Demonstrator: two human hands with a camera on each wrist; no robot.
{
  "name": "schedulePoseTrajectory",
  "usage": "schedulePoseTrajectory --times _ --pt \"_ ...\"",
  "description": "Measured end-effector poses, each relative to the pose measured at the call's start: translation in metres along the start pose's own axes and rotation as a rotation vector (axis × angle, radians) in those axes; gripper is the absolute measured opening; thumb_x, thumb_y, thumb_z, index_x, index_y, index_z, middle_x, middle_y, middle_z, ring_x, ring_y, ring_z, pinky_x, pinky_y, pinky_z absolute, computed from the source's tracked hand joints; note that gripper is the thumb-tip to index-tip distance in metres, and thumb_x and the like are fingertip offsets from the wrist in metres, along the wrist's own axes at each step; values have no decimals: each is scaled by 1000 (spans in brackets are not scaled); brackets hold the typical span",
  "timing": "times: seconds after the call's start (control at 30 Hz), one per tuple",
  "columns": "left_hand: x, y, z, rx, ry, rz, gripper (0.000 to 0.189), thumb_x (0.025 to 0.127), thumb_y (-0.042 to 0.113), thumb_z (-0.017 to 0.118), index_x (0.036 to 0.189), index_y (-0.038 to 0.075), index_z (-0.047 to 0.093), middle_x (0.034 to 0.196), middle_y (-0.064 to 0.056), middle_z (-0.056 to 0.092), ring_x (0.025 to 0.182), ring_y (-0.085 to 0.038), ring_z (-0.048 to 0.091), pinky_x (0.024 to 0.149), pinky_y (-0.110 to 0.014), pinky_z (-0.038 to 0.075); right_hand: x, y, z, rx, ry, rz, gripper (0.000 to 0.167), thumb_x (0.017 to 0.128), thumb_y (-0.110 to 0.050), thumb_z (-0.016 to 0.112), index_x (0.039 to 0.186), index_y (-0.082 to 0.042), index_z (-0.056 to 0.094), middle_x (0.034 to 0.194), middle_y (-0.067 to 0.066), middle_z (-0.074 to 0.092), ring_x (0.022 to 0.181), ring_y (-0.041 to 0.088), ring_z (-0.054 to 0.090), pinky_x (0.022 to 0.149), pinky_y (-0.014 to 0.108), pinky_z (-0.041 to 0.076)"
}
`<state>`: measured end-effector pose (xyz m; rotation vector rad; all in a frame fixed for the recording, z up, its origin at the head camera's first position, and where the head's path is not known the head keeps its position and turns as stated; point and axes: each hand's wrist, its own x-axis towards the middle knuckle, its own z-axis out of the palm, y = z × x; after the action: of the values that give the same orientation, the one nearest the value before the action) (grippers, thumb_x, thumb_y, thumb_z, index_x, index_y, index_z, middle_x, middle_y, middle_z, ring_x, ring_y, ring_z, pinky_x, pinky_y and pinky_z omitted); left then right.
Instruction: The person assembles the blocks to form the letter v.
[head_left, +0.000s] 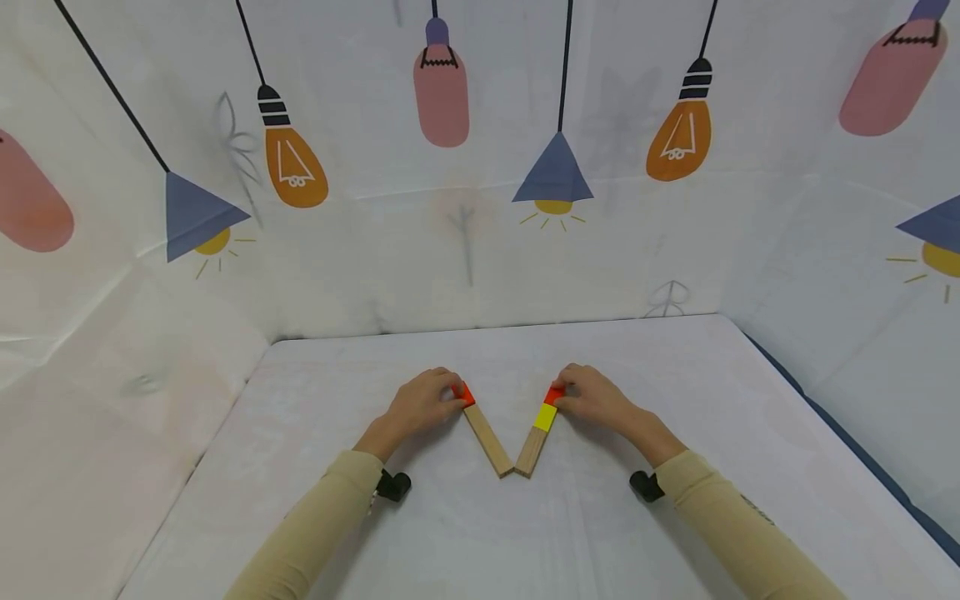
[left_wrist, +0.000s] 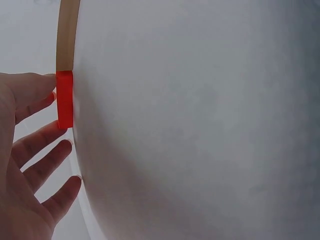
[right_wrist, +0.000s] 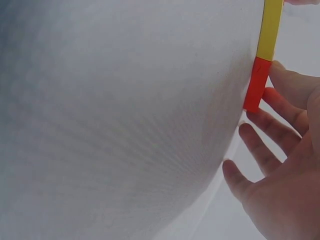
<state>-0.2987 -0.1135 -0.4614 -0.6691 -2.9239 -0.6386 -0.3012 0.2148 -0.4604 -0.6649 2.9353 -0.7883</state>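
Note:
Two rows of blocks lie on the white tabletop in a V, their lower ends meeting. The left row has a long plain wooden block [head_left: 489, 443] with a red block [head_left: 468, 394] at its top end. My left hand [head_left: 425, 402] pinches that red block between thumb and fingers; the other fingers are spread beside it in the left wrist view. In the right row, a shorter-looking wooden block [head_left: 531, 452] touches a yellow block [head_left: 545, 417], then another red block [right_wrist: 258, 85]. My right hand [head_left: 596, 398] pinches this red block, partly hiding it in the head view.
The white-covered table [head_left: 480, 542] reaches back to a cloth wall [head_left: 480, 242] printed with hanging lamps. Black wrist devices [head_left: 393, 486] sit below both cuffs. Along the table's right side runs a dark blue edge [head_left: 847, 433].

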Motion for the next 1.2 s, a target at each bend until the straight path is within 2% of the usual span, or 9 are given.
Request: schedulePoseTrajectory --times 0.27,0.6,1.2 --pt "1 1 2 -7 -18 -2 10 91 31 71 96 24 68 119 2 66 114 -20 62 97 -43 51 -1 0 -1 4 2 3 21 90 -14 70 109 -6 70 113 7 67 104 26 58 98 48 48" --pt "2 -1 6 -7 -10 8 8 90 29 72 95 25 67 116 5 66 110 -18 62 95 -41 52 -2 3 0 30 18 -18 20 89 -12 71 108 -5 70 111 8 68 104 26 59 98 48 49" --pt "2 -1 6 -8 -4 22 10 91 32 71 95 24 65 112 6 66 103 -16 61 89 -38 51 -2 2 -1 -18 9 -8 20 89 -14 71 108 -7 70 110 7 68 103 26 57 99 48 48"
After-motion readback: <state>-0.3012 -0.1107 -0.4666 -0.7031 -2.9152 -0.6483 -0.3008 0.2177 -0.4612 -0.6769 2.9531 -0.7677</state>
